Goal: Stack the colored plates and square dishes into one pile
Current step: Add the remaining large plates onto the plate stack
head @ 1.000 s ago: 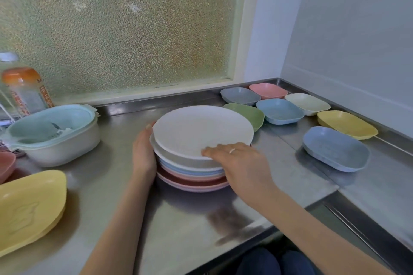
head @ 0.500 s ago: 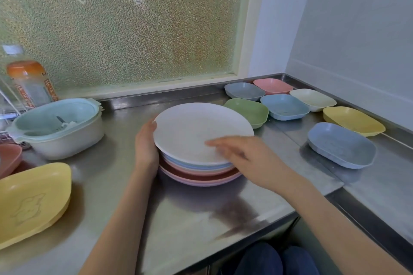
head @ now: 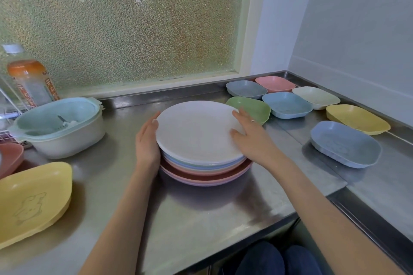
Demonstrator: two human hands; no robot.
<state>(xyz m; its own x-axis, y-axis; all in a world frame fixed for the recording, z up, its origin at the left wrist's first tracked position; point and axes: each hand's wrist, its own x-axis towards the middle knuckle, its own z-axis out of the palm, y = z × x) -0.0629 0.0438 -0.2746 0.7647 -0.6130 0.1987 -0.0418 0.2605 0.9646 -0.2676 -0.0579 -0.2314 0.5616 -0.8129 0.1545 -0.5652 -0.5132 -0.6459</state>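
Plates (head: 196,136) stacked mid-worktop | your left hand (head: 146,143) and right hand (head: 252,138) flat against rims | bottle (head: 31,82) label unreadable

Home kitchen: stainless steel counter (head: 201,212), frosted window (head: 125,22), strainer bowl (head: 60,126), coloured dishes.

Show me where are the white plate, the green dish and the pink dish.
white plate (head: 196,131), head view, middle of its top face
green dish (head: 251,107), head view, inside bottom
pink dish (head: 275,83), head view, inside bottom
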